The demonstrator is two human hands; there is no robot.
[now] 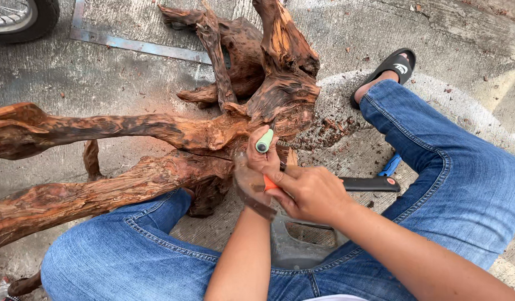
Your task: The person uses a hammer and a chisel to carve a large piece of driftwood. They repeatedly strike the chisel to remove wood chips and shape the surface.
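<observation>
Rough grey concrete (129, 72) is carrying everything here, with a metal strip (140, 44) lying along its far side and a tyre (23, 19) poking in at the far left corner. A big gnarled root (213, 128) of reddish-brown wood is sprawling across the concrete between the knees of a person in blue jeans (452, 184), who is sitting on a low grey stool (302, 248). The left hand (257, 161) is clenching around a tool with a pale green handle (264, 141), pressing it against the root's middle. The right hand (310, 192) is grasping something orange (270, 183) just beside it; whether the black handle (369, 184) jutting out toward the right knee belongs to the same thing is hard to tell. Wood chips (330, 125) are lying on the concrete near the root's right side, so some scraping looks done, though most of the bark appears rough and unworked. A black sandal (388, 69) with a small white mark is sitting on the foot at the far right, and a blue object (390, 165) is peeking out under the leg. No packages or signs are showing.
</observation>
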